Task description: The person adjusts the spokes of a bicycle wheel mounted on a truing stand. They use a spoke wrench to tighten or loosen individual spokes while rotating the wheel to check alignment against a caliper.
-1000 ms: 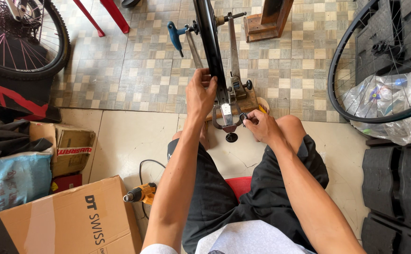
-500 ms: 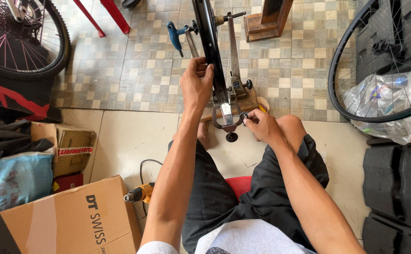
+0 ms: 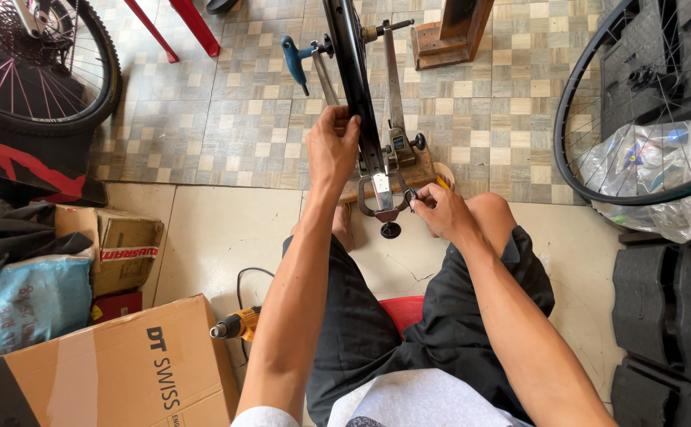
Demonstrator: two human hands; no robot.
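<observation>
1. One view only, the head camera, looking down at a seated person's arms and lap.
2. Left hand: fingers clenched round the black bicycle rim, which stands upright in a metal truing stand directly ahead of the knees.
3. Right hand: fingers pinched on a small dark tool at the stand's lower caliper, just right of the rim and below the left hand. What kind of tool it is cannot be told.
4. Stand rests on a wooden base at the edge of the tiled floor; a blue-handled lever projects from its left side.
5. Surroundings: orange power drill on the floor beside the left thigh; cardboard box near it; a bare spoked wheel leans well apart at right.
</observation>
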